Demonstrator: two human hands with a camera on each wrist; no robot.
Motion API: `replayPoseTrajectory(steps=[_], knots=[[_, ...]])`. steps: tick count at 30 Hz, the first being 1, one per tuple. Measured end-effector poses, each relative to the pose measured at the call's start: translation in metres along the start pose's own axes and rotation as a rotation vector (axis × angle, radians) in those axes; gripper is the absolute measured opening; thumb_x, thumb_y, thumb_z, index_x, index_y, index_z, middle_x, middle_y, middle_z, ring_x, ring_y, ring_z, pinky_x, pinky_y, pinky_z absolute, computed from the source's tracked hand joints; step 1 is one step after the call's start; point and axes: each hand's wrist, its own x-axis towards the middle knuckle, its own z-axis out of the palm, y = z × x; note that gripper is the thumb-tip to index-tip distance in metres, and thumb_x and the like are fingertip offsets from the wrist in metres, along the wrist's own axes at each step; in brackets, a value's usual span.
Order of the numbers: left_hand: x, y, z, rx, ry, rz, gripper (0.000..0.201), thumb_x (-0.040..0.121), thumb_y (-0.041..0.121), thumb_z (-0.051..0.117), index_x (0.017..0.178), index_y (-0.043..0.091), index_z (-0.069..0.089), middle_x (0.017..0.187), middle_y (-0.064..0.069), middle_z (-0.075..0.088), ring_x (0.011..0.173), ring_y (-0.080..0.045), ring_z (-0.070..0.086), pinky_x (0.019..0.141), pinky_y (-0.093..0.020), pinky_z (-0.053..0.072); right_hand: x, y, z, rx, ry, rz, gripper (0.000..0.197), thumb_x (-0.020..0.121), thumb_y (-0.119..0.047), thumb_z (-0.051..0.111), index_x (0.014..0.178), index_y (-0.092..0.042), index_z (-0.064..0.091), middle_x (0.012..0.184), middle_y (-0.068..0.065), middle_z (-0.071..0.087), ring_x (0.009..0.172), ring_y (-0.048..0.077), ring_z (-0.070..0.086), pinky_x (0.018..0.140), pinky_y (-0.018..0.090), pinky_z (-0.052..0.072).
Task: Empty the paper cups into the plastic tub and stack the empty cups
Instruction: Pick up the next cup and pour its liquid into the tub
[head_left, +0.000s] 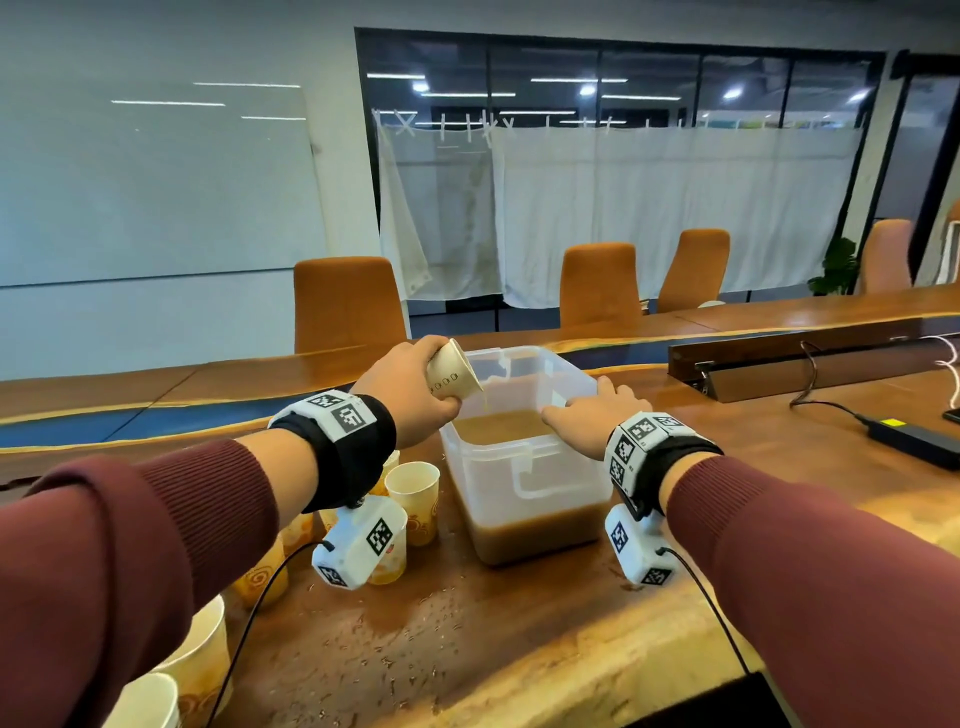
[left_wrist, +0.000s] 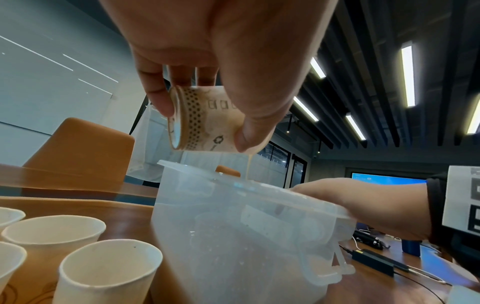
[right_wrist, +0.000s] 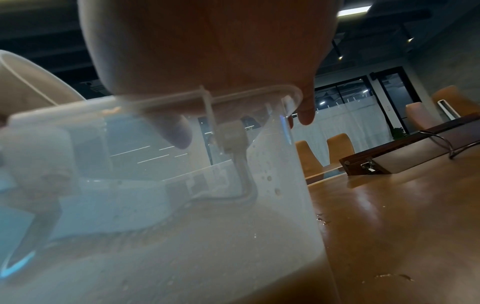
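Note:
My left hand (head_left: 410, 387) grips a patterned paper cup (head_left: 453, 375) tipped on its side over the left rim of the clear plastic tub (head_left: 524, 483). A thin pale stream runs from the cup (left_wrist: 200, 119) into brown liquid (head_left: 498, 426) that fills the tub's bottom. My right hand (head_left: 592, 415) holds the tub's right rim, thumb inside the wall and fingers outside (right_wrist: 306, 115). Several upright paper cups (head_left: 415, 493) stand left of the tub (left_wrist: 233, 226), below my left wrist; the nearest ones (left_wrist: 103, 273) look empty.
Spilled drops wet the wooden table (head_left: 415, 623) in front of the tub. Larger cups (head_left: 202, 649) stand at the lower left edge. A black power adapter (head_left: 914, 441) with cables lies to the right, behind it a long cable box (head_left: 779, 364). Orange chairs (head_left: 348, 306) line the far side.

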Motion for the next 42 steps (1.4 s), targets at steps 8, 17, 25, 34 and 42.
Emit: replayPoseTrajectory(steps=[8, 17, 25, 34, 42], knots=[[0.0017, -0.0036, -0.0018, 0.123, -0.020, -0.012, 0.069, 0.083, 0.037, 0.078, 0.143, 0.036, 0.044, 0.123, 0.004, 0.057, 0.106, -0.020, 0.058, 0.092, -0.041, 0.058, -0.0076, -0.0010, -0.0042, -0.004, -0.001, -0.013, 0.074, 0.096, -0.069, 0.022, 0.154, -0.031, 0.050, 0.174, 0.011, 0.007, 0.156, 0.038, 0.014, 0.122, 0.054, 0.018], [0.0031, -0.0021, -0.0018, 0.209, -0.030, 0.014, 0.070, 0.084, 0.038, 0.077, 0.144, 0.037, 0.041, 0.124, 0.004, 0.057, 0.107, -0.022, 0.058, 0.091, -0.043, 0.059, -0.0086, -0.0010, -0.0039, -0.007, 0.003, -0.016, 0.072, 0.097, -0.066, 0.023, 0.152, -0.030, 0.052, 0.174, 0.012, 0.009, 0.156, 0.037, 0.015, 0.121, 0.054, 0.019], [0.0053, -0.0002, 0.0000, 0.251, -0.022, 0.032, 0.072, 0.082, 0.038, 0.076, 0.142, 0.039, 0.036, 0.123, 0.002, 0.058, 0.106, -0.025, 0.060, 0.089, -0.046, 0.059, -0.0078, -0.0010, -0.0039, -0.005, 0.005, -0.016, 0.071, 0.097, -0.065, 0.023, 0.151, -0.030, 0.053, 0.173, 0.012, 0.011, 0.155, 0.036, 0.016, 0.121, 0.055, 0.021], [0.0062, 0.0016, 0.0021, 0.273, -0.020, 0.023, 0.063, 0.080, 0.036, 0.079, 0.130, 0.032, 0.042, 0.118, 0.003, 0.060, 0.101, -0.023, 0.062, 0.085, -0.044, 0.059, -0.0072, -0.0017, -0.0028, -0.009, 0.011, -0.011, 0.071, 0.096, -0.064, 0.023, 0.148, -0.030, 0.056, 0.172, 0.012, 0.013, 0.154, 0.037, 0.019, 0.120, 0.054, 0.022], [0.0063, 0.0037, 0.0008, 0.319, -0.020, 0.048, 0.059, 0.082, 0.036, 0.077, 0.130, 0.032, 0.043, 0.117, 0.004, 0.060, 0.101, -0.021, 0.059, 0.087, -0.044, 0.057, -0.0051, -0.0016, -0.0014, -0.003, 0.016, -0.007, 0.071, 0.095, -0.065, 0.023, 0.147, -0.031, 0.058, 0.172, 0.012, 0.015, 0.153, 0.037, 0.020, 0.119, 0.054, 0.023]])
